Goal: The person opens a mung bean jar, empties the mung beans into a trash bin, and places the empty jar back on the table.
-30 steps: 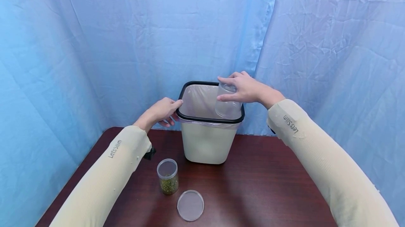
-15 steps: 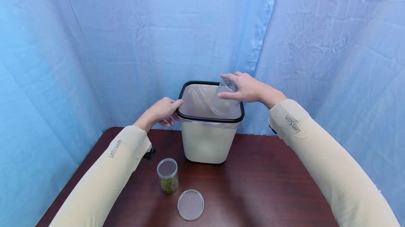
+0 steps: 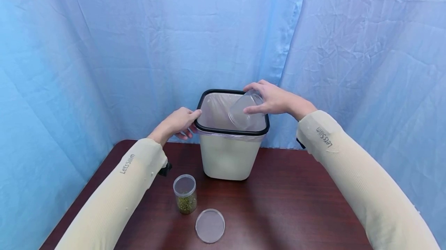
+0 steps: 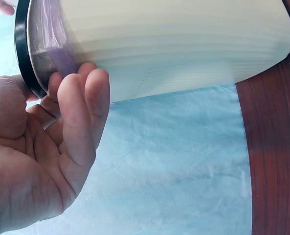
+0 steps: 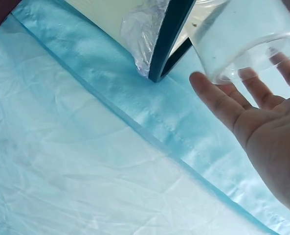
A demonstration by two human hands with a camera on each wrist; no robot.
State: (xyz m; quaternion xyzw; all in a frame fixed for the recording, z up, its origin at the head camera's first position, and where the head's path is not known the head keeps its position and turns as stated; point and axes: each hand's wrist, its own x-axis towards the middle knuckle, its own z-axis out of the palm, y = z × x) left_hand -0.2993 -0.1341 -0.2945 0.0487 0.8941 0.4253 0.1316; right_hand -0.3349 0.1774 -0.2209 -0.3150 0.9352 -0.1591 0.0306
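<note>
My left hand (image 3: 181,122) grips the black-rimmed left edge of a cream trash bin (image 3: 228,157), thumb on the rim; in the left wrist view its other fingers lie under the rim by the bag liner (image 4: 61,54). With fingers and thumb around its base end, my right hand (image 3: 273,99) holds a clear plastic jar (image 3: 240,112) over the bin's opening. The jar is tilted, its wide mouth facing down and left into the bin. In the right wrist view its see-through wall (image 5: 252,24) shows no contents.
A clear jar (image 3: 185,196) partly filled with green beans stands on the dark red wooden table (image 3: 296,196), in front of the bin. Beside it lies a round clear lid (image 3: 210,225). Blue curtains (image 3: 174,41) hang close behind the bin and on both sides.
The jar in my right hand has tipped from nearly upside down to a slant, its mouth swinging left, and the thumb has shifted slightly on it. My left hand stays on the rim.
</note>
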